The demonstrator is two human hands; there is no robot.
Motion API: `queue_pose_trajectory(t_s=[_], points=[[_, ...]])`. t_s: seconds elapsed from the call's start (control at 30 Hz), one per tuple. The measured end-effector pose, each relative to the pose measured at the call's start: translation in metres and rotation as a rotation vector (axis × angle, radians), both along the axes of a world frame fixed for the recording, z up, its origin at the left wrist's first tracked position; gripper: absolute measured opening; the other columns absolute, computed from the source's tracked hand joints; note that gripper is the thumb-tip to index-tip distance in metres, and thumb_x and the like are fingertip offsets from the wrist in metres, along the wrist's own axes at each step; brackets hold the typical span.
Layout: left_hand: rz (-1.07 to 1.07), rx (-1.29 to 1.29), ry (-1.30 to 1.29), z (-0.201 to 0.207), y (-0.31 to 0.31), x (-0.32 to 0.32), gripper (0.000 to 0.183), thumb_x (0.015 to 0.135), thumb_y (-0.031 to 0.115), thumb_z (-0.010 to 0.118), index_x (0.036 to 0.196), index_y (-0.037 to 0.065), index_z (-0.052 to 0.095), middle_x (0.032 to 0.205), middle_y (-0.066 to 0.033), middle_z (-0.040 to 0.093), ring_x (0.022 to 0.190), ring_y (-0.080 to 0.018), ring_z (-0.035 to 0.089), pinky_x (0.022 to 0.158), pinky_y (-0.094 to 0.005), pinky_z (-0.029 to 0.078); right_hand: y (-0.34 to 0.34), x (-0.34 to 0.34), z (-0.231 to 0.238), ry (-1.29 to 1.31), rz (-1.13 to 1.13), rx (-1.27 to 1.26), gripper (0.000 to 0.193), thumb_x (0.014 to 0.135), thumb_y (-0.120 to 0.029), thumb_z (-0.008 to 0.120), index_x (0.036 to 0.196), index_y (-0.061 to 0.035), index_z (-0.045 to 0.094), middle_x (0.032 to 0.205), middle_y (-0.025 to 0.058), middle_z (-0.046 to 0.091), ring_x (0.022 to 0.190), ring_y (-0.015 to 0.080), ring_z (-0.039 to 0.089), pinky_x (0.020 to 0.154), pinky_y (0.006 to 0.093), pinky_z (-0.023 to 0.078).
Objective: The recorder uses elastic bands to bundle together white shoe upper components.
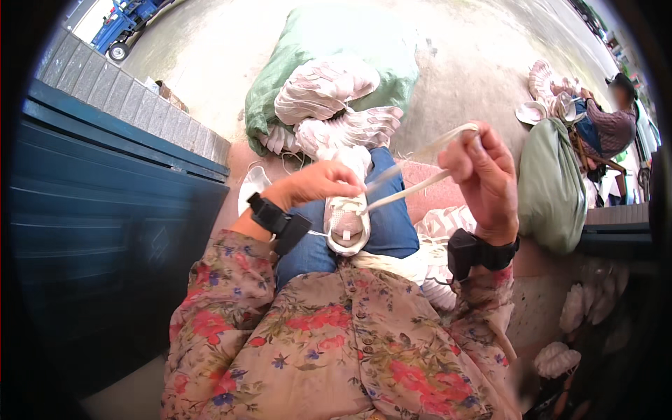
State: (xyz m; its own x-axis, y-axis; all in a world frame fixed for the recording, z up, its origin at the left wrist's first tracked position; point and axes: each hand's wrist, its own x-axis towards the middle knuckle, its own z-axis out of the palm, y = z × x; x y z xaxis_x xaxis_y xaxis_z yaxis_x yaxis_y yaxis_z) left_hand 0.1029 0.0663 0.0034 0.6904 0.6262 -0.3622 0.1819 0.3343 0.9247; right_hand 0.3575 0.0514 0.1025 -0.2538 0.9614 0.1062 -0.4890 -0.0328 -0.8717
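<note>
A white sneaker point(346, 227) with pale pink parts rests between my knees on my blue jeans, its heel opening toward me. A cream shoelace point(413, 190) runs from its eyelets in two strands, one blurred, up to my right hand point(486, 171). That hand is raised to the right, fingers closed round the lace, holding it taut. Just over the shoe's lacing, my left hand point(323, 183) pinches with thumb and fingertips where a strand leaves the shoe. Exactly what lies between those fingertips is partly hidden. Both wrists carry black strapped devices.
Stacked white shoe uppers point(325, 87) lean on a large green sack point(392, 63) ahead. More white shoe pieces point(444, 227) lie by my right knee. A blue metal door point(105, 231) stands left. A filled green sack point(551, 185) and a seated person point(607, 129) are right.
</note>
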Motion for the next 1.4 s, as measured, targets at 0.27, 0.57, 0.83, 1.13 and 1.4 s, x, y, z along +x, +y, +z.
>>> queue_pose_trajectory(t_s=[0.27,0.57,0.83,1.13,1.4], points=[[0.042,-0.031,-0.02,0.002,-0.01,0.031,0.039,0.077,0.017,0.066,0.112,0.003,0.056,0.089,-0.0001,0.06,0.082,-0.0065,0.052,0.075,-0.02,0.04,-0.011,-0.018,0.016,0.257,0.314,0.225,0.01,0.09,-0.014,0.044,0.094,-0.0055,0.049,0.057,0.0005,0.046,0.049,0.0093,0.043,0.063,0.0286,0.039],[-0.177,-0.063,-0.061,-0.012,-0.005,0.022,0.031,0.08,0.017,0.063,0.105,0.001,0.059,0.092,-0.0017,0.06,0.086,-0.0074,0.052,0.08,-0.022,0.04,0.001,-0.009,0.007,0.225,0.208,0.273,0.012,0.089,-0.015,0.045,0.096,-0.0055,0.048,0.058,0.0,0.046,0.052,0.0105,0.045,0.076,0.0347,0.042],[0.907,0.051,-0.477,-0.023,0.01,-0.099,0.017,0.092,0.017,0.043,0.087,0.002,0.051,0.065,-0.0024,0.048,0.063,-0.0127,0.05,0.065,-0.0258,0.043,0.037,0.111,-0.11,0.46,-0.329,-0.474,0.013,0.086,-0.011,0.044,0.079,-0.0023,0.051,0.083,0.0105,0.054,0.079,0.019,0.051,0.072,0.0312,0.042],[0.69,0.485,0.499,-0.104,-0.06,-0.121,0.017,0.086,0.014,0.045,0.092,0.002,0.056,0.066,0.0012,0.051,0.055,-0.0087,0.046,0.051,-0.0235,0.038,-0.061,-0.017,-0.198,-0.95,0.024,0.097,0.013,0.081,-0.013,0.052,0.085,-0.0015,0.059,0.076,0.0151,0.06,0.07,0.0285,0.059,0.063,0.0353,0.046],[0.427,0.49,0.583,-0.087,-0.098,-0.028,0.016,0.082,0.013,0.052,0.079,-0.001,0.059,0.062,-0.0095,0.059,0.059,-0.015,0.057,0.055,-0.0286,0.043,-0.071,-0.051,-0.203,-1.351,-0.034,0.304,0.01,0.076,-0.006,0.047,0.078,-0.0011,0.056,0.077,0.0161,0.056,0.077,0.0334,0.053,0.067,0.0408,0.043]])
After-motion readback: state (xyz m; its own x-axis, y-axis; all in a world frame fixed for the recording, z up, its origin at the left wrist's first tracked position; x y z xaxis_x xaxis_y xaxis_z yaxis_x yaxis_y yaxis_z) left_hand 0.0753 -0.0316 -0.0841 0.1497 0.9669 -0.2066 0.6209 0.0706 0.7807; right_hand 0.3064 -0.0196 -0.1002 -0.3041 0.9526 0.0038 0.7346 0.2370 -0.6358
